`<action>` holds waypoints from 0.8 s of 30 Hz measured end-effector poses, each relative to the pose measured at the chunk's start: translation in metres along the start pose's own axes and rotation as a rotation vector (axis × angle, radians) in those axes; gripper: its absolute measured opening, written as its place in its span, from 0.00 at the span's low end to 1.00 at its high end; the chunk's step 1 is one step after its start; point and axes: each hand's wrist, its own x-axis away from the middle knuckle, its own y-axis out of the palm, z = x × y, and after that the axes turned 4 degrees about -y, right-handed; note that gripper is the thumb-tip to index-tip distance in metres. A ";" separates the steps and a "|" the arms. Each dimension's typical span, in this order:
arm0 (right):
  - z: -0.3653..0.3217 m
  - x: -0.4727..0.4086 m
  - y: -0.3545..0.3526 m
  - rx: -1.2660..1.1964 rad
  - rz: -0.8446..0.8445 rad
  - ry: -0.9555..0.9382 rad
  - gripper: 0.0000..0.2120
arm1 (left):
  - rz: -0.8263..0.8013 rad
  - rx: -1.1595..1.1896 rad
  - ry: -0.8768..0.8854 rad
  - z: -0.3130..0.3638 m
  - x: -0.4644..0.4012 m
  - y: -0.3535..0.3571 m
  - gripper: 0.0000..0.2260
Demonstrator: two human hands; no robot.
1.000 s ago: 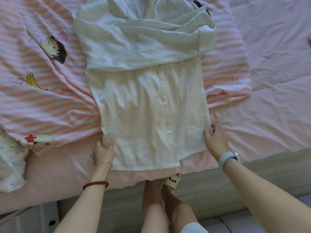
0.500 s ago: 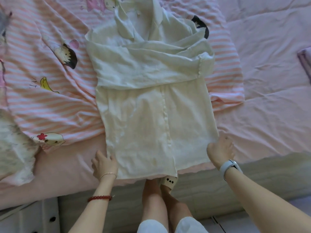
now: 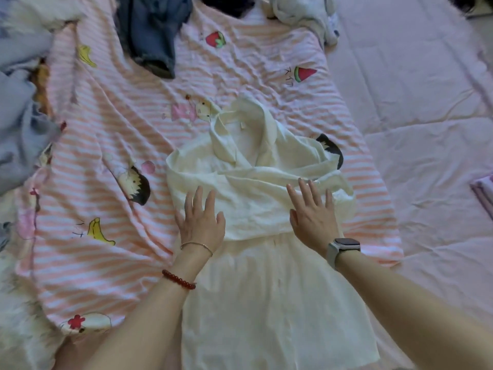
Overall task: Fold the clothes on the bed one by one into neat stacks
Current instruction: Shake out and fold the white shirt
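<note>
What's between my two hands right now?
In the head view, only the cream shirt's folded sleeves lie between the left hand and right hand.

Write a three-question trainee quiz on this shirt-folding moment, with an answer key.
1. True or false: the left hand and the right hand both lie flat, fingers straight, on the cream shirt.
2. Multiple choice: what lies directly under the shirt's upper half? A) a bare wooden floor B) the pink striped blanket C) a cardboard box
3. Fill in: the right wrist wears a ____; the left wrist wears a red bead bracelet.

Key: 1 true; 2 B; 3 watch.
</note>
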 end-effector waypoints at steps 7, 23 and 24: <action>0.047 -0.067 0.029 0.124 -0.093 -0.024 0.28 | 0.045 -0.115 0.105 -0.015 -0.096 0.017 0.21; -0.008 -0.266 -0.053 -0.636 0.081 0.200 0.24 | -0.060 0.600 -0.354 0.059 -0.255 -0.029 0.11; -0.004 -0.275 -0.053 -0.747 0.027 0.213 0.17 | -0.111 0.667 -0.400 0.059 -0.264 -0.030 0.11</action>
